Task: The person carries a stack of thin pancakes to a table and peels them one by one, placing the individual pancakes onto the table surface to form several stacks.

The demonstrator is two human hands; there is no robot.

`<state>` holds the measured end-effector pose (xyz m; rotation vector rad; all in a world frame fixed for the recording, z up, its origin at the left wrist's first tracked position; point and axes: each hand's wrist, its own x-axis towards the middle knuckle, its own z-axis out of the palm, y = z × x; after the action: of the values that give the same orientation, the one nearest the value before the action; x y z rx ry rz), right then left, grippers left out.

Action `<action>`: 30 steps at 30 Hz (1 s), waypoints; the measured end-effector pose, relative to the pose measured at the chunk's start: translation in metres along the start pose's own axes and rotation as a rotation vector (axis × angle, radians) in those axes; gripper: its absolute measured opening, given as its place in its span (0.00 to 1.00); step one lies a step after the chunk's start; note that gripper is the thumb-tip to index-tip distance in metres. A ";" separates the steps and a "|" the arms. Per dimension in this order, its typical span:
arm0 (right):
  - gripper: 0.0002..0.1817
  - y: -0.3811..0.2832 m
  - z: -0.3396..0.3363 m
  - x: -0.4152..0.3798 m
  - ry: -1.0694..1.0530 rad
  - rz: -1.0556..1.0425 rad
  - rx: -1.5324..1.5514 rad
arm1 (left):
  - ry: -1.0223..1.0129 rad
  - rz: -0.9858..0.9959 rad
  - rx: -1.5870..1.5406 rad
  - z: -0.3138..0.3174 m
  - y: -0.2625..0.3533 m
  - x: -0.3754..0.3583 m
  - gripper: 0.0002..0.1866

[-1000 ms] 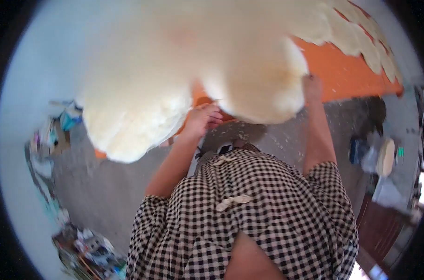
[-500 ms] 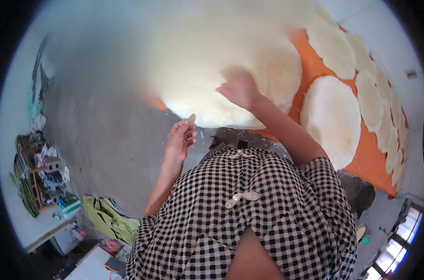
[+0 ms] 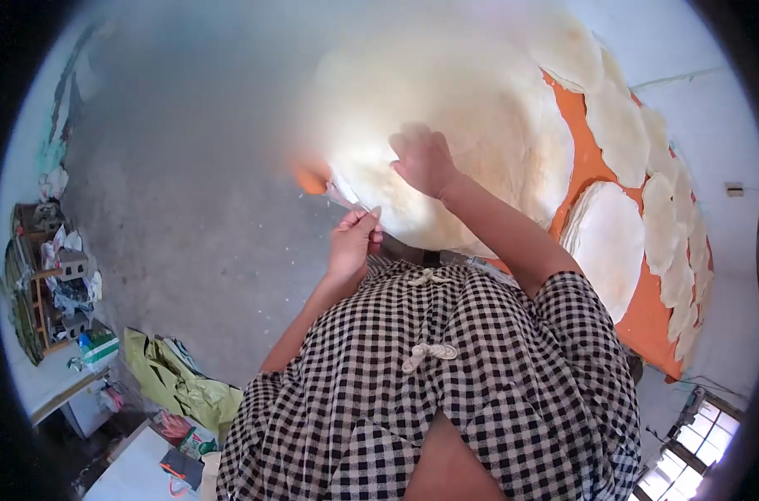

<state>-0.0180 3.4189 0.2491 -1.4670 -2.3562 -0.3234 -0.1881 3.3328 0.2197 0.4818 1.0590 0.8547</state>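
Note:
A broad, pale round sheet (image 3: 471, 200), like a large thin flatbread, lies in front of me on an orange cover (image 3: 570, 104). My left hand (image 3: 354, 242) is at its near left edge with thumb and fingers pinched together. A small pale tip shows between those fingers, and I cannot tell what it is. Over the middle of the sheet, my right hand (image 3: 428, 160) is held with fingers spread and slightly blurred. Haze covers the sheet's far part.
To the right, a stack of pale round sheets (image 3: 606, 250) lies on the orange cover, with several more overlapping beyond it. Grey floor (image 3: 204, 209) with light crumbs spreads to the left. An olive-green sack (image 3: 179, 380) and a cluttered shelf (image 3: 58, 280) stand along the left side.
My left hand has moved right and its fingers have closed more tightly near the sheet's edge. My right hand stays over the sheet, fingers more spread. The view has shifted slightly.

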 end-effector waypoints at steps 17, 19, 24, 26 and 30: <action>0.24 0.010 0.037 0.126 -0.187 0.441 0.897 | 0.308 0.893 1.065 0.043 0.028 0.001 0.15; 0.22 0.015 0.014 0.141 -0.199 0.468 0.794 | 0.271 0.914 1.123 0.048 0.030 -0.002 0.15; 0.15 0.057 0.030 0.150 -0.177 1.078 1.137 | 0.146 0.614 0.417 0.029 0.005 0.022 0.09; 0.13 0.138 0.079 0.125 -0.324 0.469 0.554 | 0.177 0.177 -0.015 0.035 0.033 0.004 0.13; 0.11 0.238 -0.011 0.107 -0.153 0.388 -0.064 | 0.121 0.056 -0.344 0.001 0.000 0.039 0.16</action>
<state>0.1544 3.6071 0.3052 -1.9956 -2.1206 -0.1916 -0.1785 3.3639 0.1985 0.1716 0.9859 1.1024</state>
